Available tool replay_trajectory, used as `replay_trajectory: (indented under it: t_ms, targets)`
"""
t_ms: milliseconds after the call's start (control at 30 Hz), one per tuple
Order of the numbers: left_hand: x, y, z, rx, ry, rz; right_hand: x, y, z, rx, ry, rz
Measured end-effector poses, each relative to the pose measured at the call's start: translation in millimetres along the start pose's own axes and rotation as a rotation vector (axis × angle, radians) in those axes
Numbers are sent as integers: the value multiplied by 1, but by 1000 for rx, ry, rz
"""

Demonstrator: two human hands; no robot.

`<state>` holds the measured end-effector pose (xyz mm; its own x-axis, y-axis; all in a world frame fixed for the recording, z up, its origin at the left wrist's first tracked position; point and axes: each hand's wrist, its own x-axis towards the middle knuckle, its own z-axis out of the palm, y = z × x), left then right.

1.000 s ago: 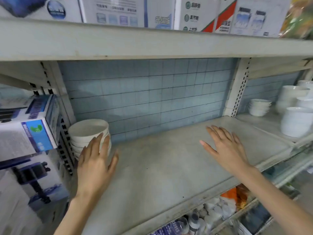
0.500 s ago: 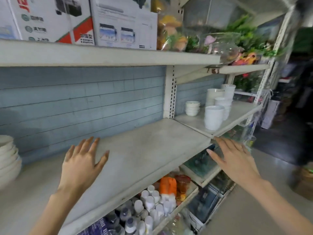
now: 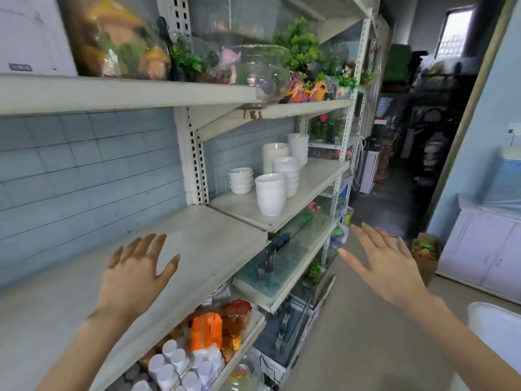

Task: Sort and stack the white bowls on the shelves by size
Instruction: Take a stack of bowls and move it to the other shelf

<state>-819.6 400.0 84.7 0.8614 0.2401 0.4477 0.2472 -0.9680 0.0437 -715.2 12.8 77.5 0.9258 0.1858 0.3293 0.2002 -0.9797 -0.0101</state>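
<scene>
View swings right since half a second ago: the wide bowl stack at far left drops out of frame, the right bay moves toward centre, and the right hand [image 3: 386, 266] ends up off the shelving, over the aisle floor. Left hand [image 3: 135, 273] is over the bare shelf [image 3: 211, 241], fingers spread and straight, holding nothing; can't tell if the palm touches the board, fingertips are smeared by blur. Right hand also flat, fingers apart, nothing in it. All visible white bowls are on the right-hand shelf [image 3: 318, 176], one bay over and slightly higher: shallow bowl stack [image 3: 240, 180] at the back by the upright, front deep stack [image 3: 270, 194] near the edge, middle stack [image 3: 287, 173] just behind it, cream stack [image 3: 275, 155] and rear stack [image 3: 298, 148] further back. The rear ones are partly hidden by those in front, so bowl counts are unreadable. Both hands are well apart from every stack. Glass bowl [image 3: 262, 71] on the top shelf, tank [image 3: 284, 249] below the bowls, white bottles [image 3: 174, 365] and orange pack [image 3: 205, 331] on the lower shelf. White object [image 3: 496, 325] bottom right is cut off, can't identify
</scene>
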Motion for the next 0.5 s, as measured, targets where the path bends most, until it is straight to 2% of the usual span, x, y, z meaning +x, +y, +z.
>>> replay_trajectory:
  t_ms: [333,500]
  targets:
    - [138,73,73,-115,-47,93,105,70,30,-33,0,143]
    - [209,102,98,-170,-19,103,168,88,38,-35,-63,171]
